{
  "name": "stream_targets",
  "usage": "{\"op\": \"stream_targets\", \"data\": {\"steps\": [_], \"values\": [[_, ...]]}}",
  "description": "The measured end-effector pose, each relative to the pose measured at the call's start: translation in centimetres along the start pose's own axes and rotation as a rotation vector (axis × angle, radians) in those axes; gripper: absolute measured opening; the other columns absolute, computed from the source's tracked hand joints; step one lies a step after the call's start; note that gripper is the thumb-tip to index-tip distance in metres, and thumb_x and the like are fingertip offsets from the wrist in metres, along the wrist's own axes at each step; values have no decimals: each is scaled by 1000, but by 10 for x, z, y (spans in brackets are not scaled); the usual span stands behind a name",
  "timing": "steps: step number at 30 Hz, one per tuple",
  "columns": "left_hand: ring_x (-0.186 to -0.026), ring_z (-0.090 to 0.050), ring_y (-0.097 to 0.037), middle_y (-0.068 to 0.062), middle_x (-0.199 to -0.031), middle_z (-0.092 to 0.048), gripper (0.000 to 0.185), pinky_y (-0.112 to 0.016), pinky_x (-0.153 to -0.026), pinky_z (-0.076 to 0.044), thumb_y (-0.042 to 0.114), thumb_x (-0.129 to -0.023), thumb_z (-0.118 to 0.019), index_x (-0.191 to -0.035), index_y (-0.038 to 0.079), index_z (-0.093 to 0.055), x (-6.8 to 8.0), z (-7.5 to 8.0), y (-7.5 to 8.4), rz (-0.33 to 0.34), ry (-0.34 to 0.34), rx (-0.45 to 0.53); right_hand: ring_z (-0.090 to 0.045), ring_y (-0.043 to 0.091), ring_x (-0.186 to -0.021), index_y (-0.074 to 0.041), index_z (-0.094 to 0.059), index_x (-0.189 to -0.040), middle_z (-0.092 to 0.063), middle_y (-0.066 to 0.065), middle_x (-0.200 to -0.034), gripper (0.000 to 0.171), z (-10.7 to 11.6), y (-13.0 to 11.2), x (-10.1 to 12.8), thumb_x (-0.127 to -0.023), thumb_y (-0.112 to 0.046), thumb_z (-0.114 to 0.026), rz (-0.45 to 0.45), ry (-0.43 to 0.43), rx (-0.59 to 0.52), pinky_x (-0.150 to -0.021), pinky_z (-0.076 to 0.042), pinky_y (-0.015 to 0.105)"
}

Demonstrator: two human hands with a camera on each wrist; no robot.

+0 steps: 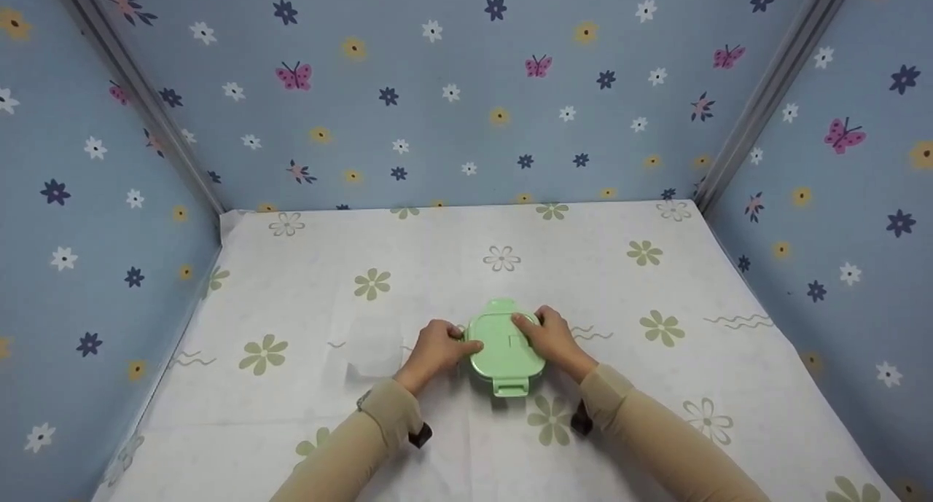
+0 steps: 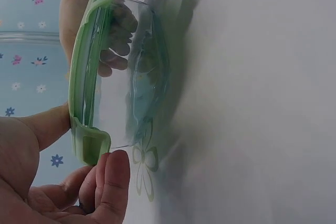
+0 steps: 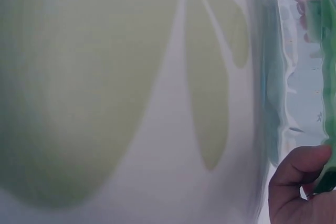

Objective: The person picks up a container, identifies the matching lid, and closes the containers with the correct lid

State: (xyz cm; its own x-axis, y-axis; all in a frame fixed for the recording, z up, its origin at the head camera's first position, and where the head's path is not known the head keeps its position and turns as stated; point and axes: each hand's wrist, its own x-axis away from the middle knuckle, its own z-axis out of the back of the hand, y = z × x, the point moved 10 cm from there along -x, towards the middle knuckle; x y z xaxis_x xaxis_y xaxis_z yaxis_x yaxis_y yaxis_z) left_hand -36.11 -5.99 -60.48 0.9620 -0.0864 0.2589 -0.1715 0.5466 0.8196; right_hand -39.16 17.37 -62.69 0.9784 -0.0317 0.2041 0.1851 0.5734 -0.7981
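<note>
Resting near the front middle of the bench, a clear rectangular glass container with a pale green plastic snap-lid sits between both hands. The left hand holds its left side: the grip is narrow, the thumb lying on the lid and the fingers curled against the glass wall just below a green lid latch. The right hand lies over the lid's right half, fingers bent down onto it and round its edge; the right wrist view shows one fingertip against the glass side. A white cloth printed with pale green flowers covers the bench. Blue walls patterned with flowers and butterflies close it in on three sides, well apart from the container. Nothing stands between the hands and the container.
</note>
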Motion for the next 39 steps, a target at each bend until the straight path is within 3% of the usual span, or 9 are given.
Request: {"op": "stream_targets", "data": {"steps": [5,10,22,30,39], "values": [[-77,-65,-15,-10,-93,-72,38,-26,-66,-54,25,-93,-86,-111,-5,-71,0,-1,-3,1,-5,85,-54,19,-81,-9,-56,-97,-55,4,-88,37,0,-3,1,-108,-43,-66,18,4,-6,-67,-45,28],[-78,-66,-14,-10,-97,-73,33,-25,-67,-58,22,-92,-86,-109,-4,-73,1,-1,-6,-7,9,154,-53,18,-80,-9,-55,-95,-54,3,-86,37,-1,-3,2,-109,-42,-65,35,10,13,-67,-44,28],[-70,-65,-12,-2,-83,-69,21,-29,-66,-62,18,-91,-87,-96,0,-75,-2,0,-6,7,-1,175,-53,20,-83,-9,-55,-98,-54,4,-88,37,-1,0,0,-108,-43,-65,16,13,0,-69,-44,30],[-69,-62,-11,0,-79,-66,21,-22,-60,-54,18,-90,-88,-93,2,-74,-4,0,-9,47,7,173,-53,20,-83,-8,-55,-97,-54,4,-88,37,1,-1,0,-109,-42,-64,31,30,-1,-70,-44,30],[-62,-56,-9,6,-67,-56,28,-21,-57,-50,14,-90,-86,-75,13,-63,-5,-2,-6,1,-27,217,-53,19,-80,-8,-55,-96,-54,4,-86,38,-1,-3,2,-110,-43,-63,44,12,-23,-68,-44,30]]}}
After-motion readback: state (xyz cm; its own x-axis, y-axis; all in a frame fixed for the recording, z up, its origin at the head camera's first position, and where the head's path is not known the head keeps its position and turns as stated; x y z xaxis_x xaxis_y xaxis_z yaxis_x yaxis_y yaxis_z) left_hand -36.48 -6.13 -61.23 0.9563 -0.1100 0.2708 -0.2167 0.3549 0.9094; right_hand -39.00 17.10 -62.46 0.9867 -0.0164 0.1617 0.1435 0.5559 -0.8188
